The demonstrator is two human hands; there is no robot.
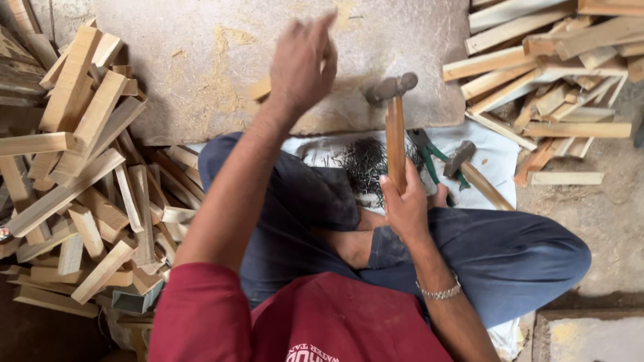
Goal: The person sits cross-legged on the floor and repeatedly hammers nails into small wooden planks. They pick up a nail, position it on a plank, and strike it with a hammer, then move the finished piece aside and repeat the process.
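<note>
- The right hand (404,204) is clenched around the wooden handle of a steel-headed hammer (394,127), head raised over the stone slab (201,67).
- The left hand (303,64) is lifted above the slab, fingers pinched on a small pale wooden block (260,88); how firmly it grips cannot be told, as the hand is blurred.
- Judged from this, the blow would go best with the block seated flat on the slab and fingertips kept well aside.
- A heap of dark nails (362,161) lies on the white cloth (493,157) between the knees, beside green-handled pliers (433,157) and a second hammer (473,171).
- Piles of cut wooden sticks (80,174) flank both sides.
</note>
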